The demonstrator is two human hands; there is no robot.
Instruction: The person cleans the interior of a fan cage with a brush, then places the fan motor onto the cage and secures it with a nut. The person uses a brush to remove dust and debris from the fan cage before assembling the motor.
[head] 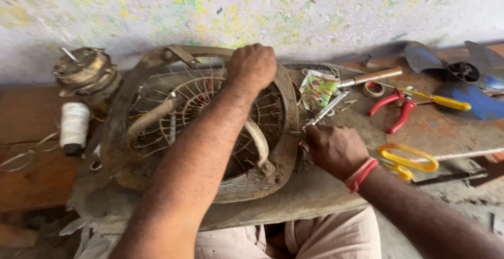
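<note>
Two bare hands work on a dirty wire fan guard [157, 133] lying flat on the bench [31, 117]. Left hand [252, 66], grip clamped on the guard's far rim. Right hand [336, 149], grip closed on a thin metal tool [326, 109] at the guard's right edge. A torn green-and-white packet [318, 88] lies just beyond, w/ red-handled pliers [396, 109] and yellow scissors [407, 160] nearby.

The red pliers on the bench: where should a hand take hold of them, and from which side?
Grip the red pliers around both red handles, coming from above and from the near side. They lie flat with the handles spread toward the person, and the yellow screwdriver lies across their jaw end.
</note>
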